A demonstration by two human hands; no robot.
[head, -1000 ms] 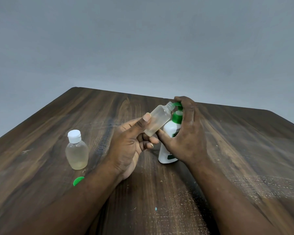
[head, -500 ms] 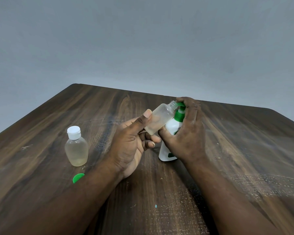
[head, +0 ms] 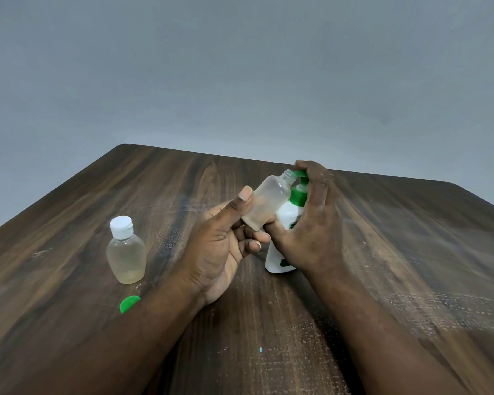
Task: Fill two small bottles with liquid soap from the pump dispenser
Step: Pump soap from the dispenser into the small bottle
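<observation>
Dark wood desk (head: 397, 252), scuffed, plain grey wall (head: 240, 67) behind. Capped bottle (head: 126, 252) of pale liquid stands left, loose green cap (head: 129, 304) near it, partly hidden by the left forearm. Left hand (head: 220, 246) grips uncapped bottle (head: 268, 206), tilted, mouth at the green nozzle. Right hand (head: 311, 223) wraps white pump dispenser (head: 280, 258) mid-desk, fingers curled over the pump head.

Dark brown counter (head: 411, 252), streaky wood grain with pale scuffed patches. The pump dispenser (head: 287, 215) shows a white body, green collar, green pump head and a green mark low down. The open bottle (head: 268, 201) is frosted, milky. The capped bottle (head: 126, 255) looks clear with a yellowish tint under its white cap (head: 121, 227). A green cap (head: 129, 303) glows against the wood. The wall (head: 240, 67) is plain grey.
</observation>
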